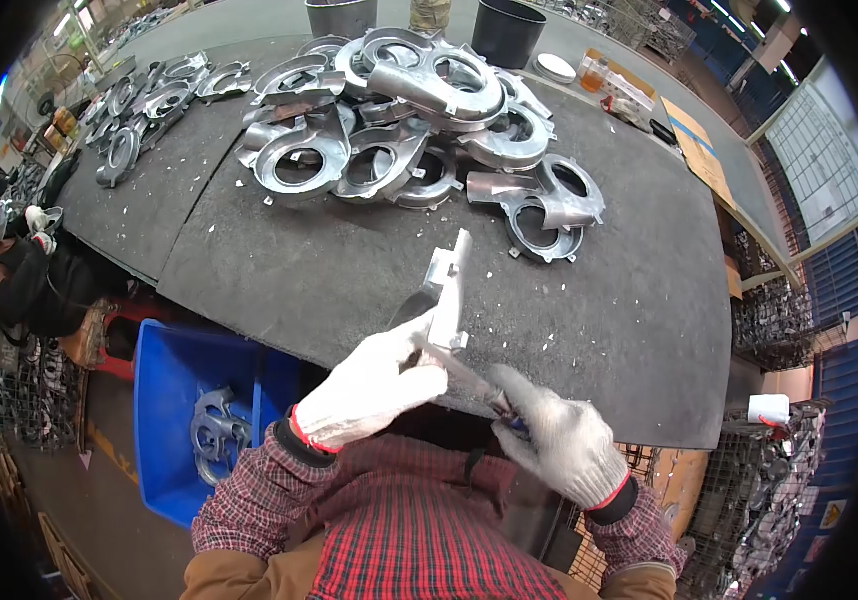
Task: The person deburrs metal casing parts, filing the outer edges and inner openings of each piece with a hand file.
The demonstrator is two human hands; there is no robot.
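My left hand (374, 385), in a white glove, grips a silvery metal casting (449, 295) that stands edge-on above the front of the dark table (279, 270). My right hand (561, 437), also gloved, is closed around the handle of a flat metal tool (464, 378). The tool's blade reaches left to the casting's lower end, beside my left fingers. The tool's tip is partly hidden there. Beyond my hands, a large pile of ring-shaped metal castings (299, 160) lies on the table, with two more castings (546, 205) at its right.
A blue bin (164, 430) holding castings stands below the table's left front edge. A co-worker (24, 260) sits at the far left, near another casting pile (154, 100). Behind the main pile are dark buckets (507, 35) and white discs (555, 67). Wire cages (774, 500) stand right.
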